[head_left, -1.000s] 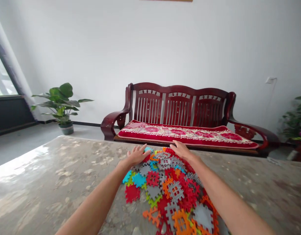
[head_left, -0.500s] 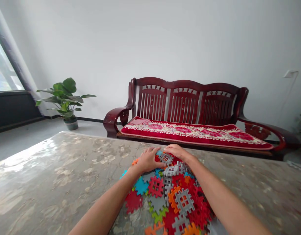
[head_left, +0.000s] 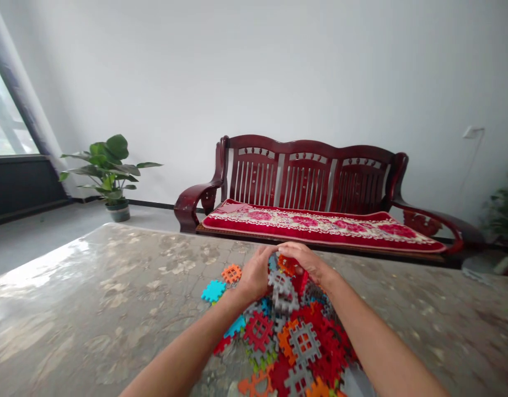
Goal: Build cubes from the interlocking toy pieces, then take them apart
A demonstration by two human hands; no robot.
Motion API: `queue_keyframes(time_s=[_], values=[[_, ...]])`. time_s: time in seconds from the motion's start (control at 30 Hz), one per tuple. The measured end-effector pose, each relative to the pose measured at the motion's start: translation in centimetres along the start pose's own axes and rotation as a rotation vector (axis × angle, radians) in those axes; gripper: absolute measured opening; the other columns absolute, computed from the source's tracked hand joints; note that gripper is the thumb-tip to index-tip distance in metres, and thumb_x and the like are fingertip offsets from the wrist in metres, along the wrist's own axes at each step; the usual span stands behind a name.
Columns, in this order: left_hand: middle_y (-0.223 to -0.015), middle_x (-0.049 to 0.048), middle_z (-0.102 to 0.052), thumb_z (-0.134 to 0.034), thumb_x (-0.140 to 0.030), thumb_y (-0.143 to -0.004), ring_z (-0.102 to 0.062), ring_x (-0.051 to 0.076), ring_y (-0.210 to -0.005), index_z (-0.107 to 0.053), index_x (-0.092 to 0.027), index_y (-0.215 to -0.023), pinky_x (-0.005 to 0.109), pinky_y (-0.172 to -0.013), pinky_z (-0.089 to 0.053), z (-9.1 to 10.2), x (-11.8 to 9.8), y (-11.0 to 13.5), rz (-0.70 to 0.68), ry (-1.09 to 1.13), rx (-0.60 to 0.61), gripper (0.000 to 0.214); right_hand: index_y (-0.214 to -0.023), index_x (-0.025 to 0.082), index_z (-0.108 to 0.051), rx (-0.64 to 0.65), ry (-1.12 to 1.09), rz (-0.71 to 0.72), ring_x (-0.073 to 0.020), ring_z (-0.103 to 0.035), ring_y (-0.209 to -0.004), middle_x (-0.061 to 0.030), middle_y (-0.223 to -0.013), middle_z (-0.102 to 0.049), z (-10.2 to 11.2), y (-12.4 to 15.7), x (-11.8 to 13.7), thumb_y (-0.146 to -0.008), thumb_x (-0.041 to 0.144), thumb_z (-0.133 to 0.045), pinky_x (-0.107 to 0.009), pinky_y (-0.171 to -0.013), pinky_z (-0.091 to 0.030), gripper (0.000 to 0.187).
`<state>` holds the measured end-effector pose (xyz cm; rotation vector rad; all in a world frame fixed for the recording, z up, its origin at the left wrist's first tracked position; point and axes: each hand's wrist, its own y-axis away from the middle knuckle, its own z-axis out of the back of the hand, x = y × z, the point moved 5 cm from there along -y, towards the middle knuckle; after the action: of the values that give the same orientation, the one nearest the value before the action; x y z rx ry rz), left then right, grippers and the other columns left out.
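A heap of flat interlocking plastic tiles (head_left: 279,375) with notched edges, in red, grey, orange, blue and green, lies in front of me. At its far end my left hand (head_left: 257,271) curves round the left side, fingers stretched forward and holding nothing that I can see. My right hand (head_left: 305,260) arches over the far right side, its fingers extended until the tips meet those of the left. Between the hands are a grey window tile (head_left: 282,282) and an orange tile (head_left: 285,264). An orange tile (head_left: 231,273) and a bright blue tile (head_left: 213,290) lie left of my left hand.
The tiles rest on a table with a shiny flower-patterned cover (head_left: 125,298). Beyond its far edge stands a dark red wooden bench (head_left: 303,176) with a red floral cushion (head_left: 320,223). A potted plant (head_left: 113,171) stands on the floor at left.
My hands have drawn together at the far end of the heap, and their fingertips now meet. Tiles between them are pushed closer, while the orange and blue tiles at left show more fully.
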<state>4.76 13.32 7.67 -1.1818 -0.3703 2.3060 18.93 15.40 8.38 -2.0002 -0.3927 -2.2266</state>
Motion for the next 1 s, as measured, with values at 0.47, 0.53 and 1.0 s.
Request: queue_keyframes(time_s=[0.47, 0.53, 1.0], values=[[-0.143, 0.0091, -0.050, -0.065, -0.044, -0.079, -0.043, 0.028, -0.132, -0.046, -0.028, -0.141, 0.046, -0.112, -0.033, 2.1, -3.5, 9.4, -0.005, -0.193, 0.199, 0.067, -0.110, 0.022, -0.067, -0.146, 0.157, -0.060, -0.0227, -0.067, -0.097, -0.0086, -0.113, -0.071, 6.1, 8.9, -1.8, -0.081, 0.060, -0.055, -0.034, -0.080, -0.053, 0.050], [-0.153, 0.0114, -0.036, -0.070, -0.059, -0.069, -0.032, 0.035, -0.140, -0.036, -0.030, -0.148, 0.053, -0.114, -0.028, 1.7, -3.1, 12.1, 0.003, -0.261, 0.268, 0.091, -0.110, 0.020, -0.067, -0.292, 0.307, -0.015, -0.0239, -0.067, -0.099, -0.0100, -0.114, -0.070, 8.0, 8.2, -3.0, -0.083, 0.060, -0.048, -0.035, -0.080, -0.053, 0.051], [-0.159, 0.0147, -0.022, -0.081, -0.064, -0.040, -0.027, 0.049, -0.140, -0.026, -0.035, -0.152, 0.068, -0.111, -0.021, -3.4, -2.3, 16.3, 0.034, -0.493, 0.298, 0.128, -0.111, 0.024, -0.068, -0.336, 0.715, -0.054, -0.0285, -0.046, -0.131, -0.0091, -0.128, -0.063, 9.8, 2.5, -6.2, -0.085, 0.055, -0.050, -0.046, -0.113, -0.025, 0.044]])
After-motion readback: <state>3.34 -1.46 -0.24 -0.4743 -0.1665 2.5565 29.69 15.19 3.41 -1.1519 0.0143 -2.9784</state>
